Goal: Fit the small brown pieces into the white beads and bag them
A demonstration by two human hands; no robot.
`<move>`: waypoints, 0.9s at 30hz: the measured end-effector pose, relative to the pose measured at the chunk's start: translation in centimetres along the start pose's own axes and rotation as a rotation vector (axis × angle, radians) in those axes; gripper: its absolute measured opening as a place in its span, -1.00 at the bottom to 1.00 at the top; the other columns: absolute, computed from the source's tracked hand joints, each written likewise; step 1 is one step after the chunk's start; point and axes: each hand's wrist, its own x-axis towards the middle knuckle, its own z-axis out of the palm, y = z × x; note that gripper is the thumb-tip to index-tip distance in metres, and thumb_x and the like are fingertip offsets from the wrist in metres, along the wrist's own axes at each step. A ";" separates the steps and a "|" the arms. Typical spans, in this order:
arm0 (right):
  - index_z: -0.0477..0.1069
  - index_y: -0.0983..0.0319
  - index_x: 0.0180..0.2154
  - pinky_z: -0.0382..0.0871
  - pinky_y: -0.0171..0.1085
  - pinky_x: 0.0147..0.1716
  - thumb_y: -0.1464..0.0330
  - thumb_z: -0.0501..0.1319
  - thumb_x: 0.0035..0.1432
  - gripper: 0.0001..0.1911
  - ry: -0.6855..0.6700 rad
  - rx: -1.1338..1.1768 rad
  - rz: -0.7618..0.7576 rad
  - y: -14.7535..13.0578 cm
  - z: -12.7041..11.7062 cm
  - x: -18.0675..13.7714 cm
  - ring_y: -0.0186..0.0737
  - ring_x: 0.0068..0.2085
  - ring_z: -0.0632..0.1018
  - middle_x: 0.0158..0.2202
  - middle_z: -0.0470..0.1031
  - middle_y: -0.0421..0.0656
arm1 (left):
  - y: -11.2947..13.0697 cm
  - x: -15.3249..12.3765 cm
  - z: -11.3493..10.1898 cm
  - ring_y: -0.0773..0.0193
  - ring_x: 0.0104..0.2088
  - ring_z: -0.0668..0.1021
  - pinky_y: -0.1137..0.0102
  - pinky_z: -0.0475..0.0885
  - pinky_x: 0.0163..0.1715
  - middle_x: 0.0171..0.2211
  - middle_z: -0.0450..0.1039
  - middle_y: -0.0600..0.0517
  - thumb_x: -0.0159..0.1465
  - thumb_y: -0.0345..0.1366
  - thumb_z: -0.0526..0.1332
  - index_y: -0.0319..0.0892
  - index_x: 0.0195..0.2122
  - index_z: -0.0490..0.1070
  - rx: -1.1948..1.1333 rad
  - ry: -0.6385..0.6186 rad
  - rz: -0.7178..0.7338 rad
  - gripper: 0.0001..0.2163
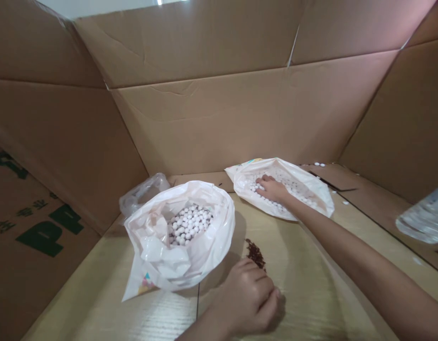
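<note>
My right hand [273, 189] reaches into the right white plastic bag [318, 187], its fingers a little apart on a layer of small white balls [293, 184]. No ball is visibly gripped. On the table, my left hand [249, 296] rests with its fingers curled closed; its palm is hidden, so I cannot see what it holds, if anything. Just beyond its knuckles lies a small heap of dark reddish-brown bits [254, 254]. To the left stands another white plastic bag [219, 246], its mouth spread wide, with white balls [192, 222] and some dark bits among them.
Cardboard walls [219, 123] enclose the wooden table [304, 284] at the back and sides. A clear plastic bag [142, 192] lies behind the left bag. At the right edge is a clear plastic bottle [424, 218]. A few loose white balls [320, 164] lie near the back wall.
</note>
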 end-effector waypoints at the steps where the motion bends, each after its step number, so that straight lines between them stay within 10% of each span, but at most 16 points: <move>1: 0.30 0.23 0.09 0.34 -0.09 -0.09 0.21 0.01 0.25 -0.57 0.000 -0.003 -0.002 0.0 0.0 0.1 0.08 0.09 0.33 0.08 0.31 0.08 | 0.0 0.0 0.0 0.36 -0.56 0.33 0.37 0.23 -0.41 -0.63 0.34 0.08 0.23 -0.38 0.07 -0.19 -0.60 0.21 0.002 0.000 -0.002 -0.76; 27: 0.42 0.25 -0.05 0.36 -0.19 -0.24 0.19 -0.08 0.31 -0.59 -0.023 -0.003 0.000 -0.3 0.5 0.7 -0.05 -0.14 0.55 0.04 0.34 0.03 | -0.2 -0.1 0.2 0.37 -0.57 0.32 0.37 0.22 -0.42 -0.63 0.35 0.10 0.22 -0.38 0.08 -0.19 -0.60 0.20 0.006 0.001 -0.017 -0.77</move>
